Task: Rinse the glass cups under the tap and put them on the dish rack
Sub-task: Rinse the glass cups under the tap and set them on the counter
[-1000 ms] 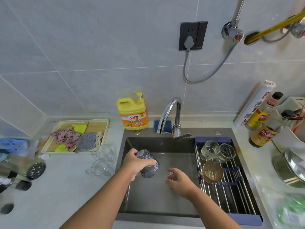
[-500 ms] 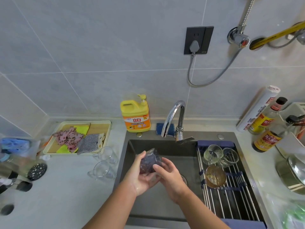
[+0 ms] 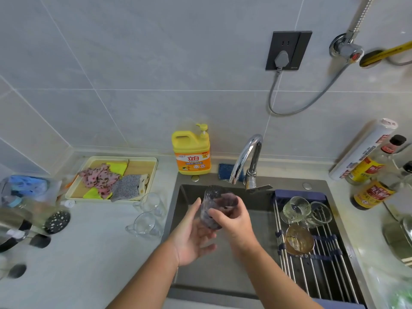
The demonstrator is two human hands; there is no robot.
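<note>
A dark purple glass cup (image 3: 215, 198) is held over the sink (image 3: 225, 268), just left of and below the chrome tap (image 3: 246, 157). My right hand (image 3: 234, 221) grips the cup around its side, thumb across the front. My left hand (image 3: 191, 235) lies open beneath and beside it, palm up, fingers relaxed. No water stream is visible from the tap. On the dish rack (image 3: 316, 264) over the sink's right side lie two clear glasses (image 3: 296, 208) and an amber glass (image 3: 298, 239). Two clear glass cups (image 3: 147, 215) stand on the counter left of the sink.
A yellow detergent bottle (image 3: 192, 152) stands behind the sink. A tray of cloths (image 3: 113, 179) sits at the back left. Sauce bottles (image 3: 370, 188) and a roll stand at the right, a pot lid (image 3: 399, 233) beyond. Kitchen tools lie at the far left.
The purple cup passed from my left hand's grip to my right hand, which came up from the sink basin. My left hand opened below it. The cup rose toward the tap.
</note>
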